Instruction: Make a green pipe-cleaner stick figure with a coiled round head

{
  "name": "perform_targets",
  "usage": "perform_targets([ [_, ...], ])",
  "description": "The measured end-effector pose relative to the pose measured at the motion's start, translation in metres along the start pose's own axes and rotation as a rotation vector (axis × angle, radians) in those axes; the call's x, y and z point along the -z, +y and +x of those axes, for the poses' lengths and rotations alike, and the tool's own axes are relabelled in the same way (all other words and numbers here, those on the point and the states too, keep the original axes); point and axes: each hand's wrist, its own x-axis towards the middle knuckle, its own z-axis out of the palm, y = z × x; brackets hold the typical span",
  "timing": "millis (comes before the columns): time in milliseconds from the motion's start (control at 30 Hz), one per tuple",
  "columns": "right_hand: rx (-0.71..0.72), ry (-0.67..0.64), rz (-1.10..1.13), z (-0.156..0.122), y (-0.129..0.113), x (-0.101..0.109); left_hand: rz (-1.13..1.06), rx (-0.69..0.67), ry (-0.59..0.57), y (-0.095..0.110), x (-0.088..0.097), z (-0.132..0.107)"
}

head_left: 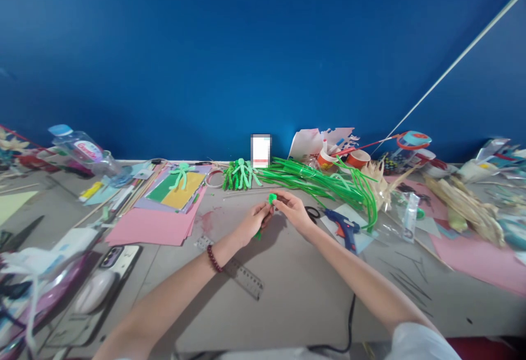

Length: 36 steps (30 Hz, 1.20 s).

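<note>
Both hands meet over the middle of the grey table. My left hand, with a dark red bead bracelet on its wrist, is closed around a green pipe cleaner piece whose lower end pokes out below the fingers. My right hand pinches the coiled top of that same green piece. A bundle of long green pipe cleaners lies just beyond my hands, and finished green pipe-cleaner figures sit behind them by the wall.
A clear ruler lies under my left forearm. A blue glue gun and scissors are right of my hands. Pink paper, coloured sheets, a phone, a bottle, cups and dried husks crowd both sides.
</note>
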Motion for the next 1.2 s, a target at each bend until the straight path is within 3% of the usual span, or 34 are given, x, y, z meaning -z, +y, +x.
perform_targets([
  [233,-0.015,0.011,0.023,0.001,0.0,-0.001,0.152,-0.105,0.095,-0.002,-0.002,0.003],
  [433,-0.021,0.023,0.024,0.001,0.0,-0.001,0.132,-0.023,0.047,0.001,-0.001,0.0],
  [800,-0.011,0.043,-0.159,0.004,0.001,0.004,0.241,-0.035,0.128,-0.005,0.007,0.003],
  [967,0.022,0.149,-0.278,0.018,-0.031,0.031,0.575,-0.088,0.086,0.018,0.021,0.001],
  [1033,0.047,0.203,-0.322,0.023,-0.045,0.047,0.875,-0.176,0.027,0.025,0.022,-0.001],
  [1133,0.047,0.249,-0.399,0.028,-0.058,0.067,1.24,-0.221,0.059,0.024,0.016,-0.008],
  [1200,0.04,0.223,-0.549,0.029,-0.062,0.076,1.367,-0.244,0.07,0.017,0.011,-0.013],
])
